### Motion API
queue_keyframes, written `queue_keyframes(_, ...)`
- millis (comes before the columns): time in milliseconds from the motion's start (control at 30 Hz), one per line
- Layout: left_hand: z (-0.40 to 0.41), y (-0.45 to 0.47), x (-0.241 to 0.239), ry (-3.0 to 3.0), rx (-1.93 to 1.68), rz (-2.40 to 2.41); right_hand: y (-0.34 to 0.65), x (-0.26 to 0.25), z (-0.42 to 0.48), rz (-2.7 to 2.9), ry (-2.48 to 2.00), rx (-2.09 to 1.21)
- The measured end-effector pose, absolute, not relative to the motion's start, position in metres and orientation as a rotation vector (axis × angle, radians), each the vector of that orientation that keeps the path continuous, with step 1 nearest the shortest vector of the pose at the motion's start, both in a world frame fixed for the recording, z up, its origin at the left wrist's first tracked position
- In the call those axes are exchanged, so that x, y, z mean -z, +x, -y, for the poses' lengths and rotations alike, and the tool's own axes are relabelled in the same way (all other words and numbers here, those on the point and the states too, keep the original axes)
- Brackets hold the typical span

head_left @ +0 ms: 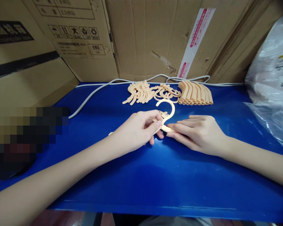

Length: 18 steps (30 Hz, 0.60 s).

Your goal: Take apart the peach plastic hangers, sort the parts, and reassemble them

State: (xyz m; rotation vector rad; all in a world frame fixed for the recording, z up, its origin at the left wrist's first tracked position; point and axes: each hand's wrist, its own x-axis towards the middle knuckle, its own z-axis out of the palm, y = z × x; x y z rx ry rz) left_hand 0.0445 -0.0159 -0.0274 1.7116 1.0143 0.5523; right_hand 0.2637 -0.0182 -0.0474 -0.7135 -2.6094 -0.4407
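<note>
A cream plastic hanger (171, 110) with a curved hook stands between my two hands, its hook pointing up. My left hand (141, 130) pinches it near the base of the hook, and a pale arm end shows beyond the wrist. Fingers of my right hand (198, 133) are closed on the short right arm of the hanger. Most of that arm is hidden under the fingers. Just behind the hook lies a small cream piece with holes (164, 113), partly covered by my left hand.
Along the back of the blue table (155, 182) lie a pile of flat cream strips (140, 91), several loose hooks (166, 91) and a stack of curved hollow arms (195, 93). A white cable (91, 98) runs behind them. Cardboard boxes (141, 37) and a plastic bag (269, 66) border the table.
</note>
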Motion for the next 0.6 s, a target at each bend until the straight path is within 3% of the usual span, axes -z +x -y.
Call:
queue_keyframes(200, 0.0173, 0.0433, 0.0297, 1.825, -0.5, -1.027, 0.2626, 0.0461, 0.0164, 2.593, -0.73, 0.244)
queue_keyframes(600, 0.0228, 0.0423, 0.0311, 2.085, -0.492, -1.214, 0.2623, 0.044, 0.0167, 2.284, -0.857, 0.363)
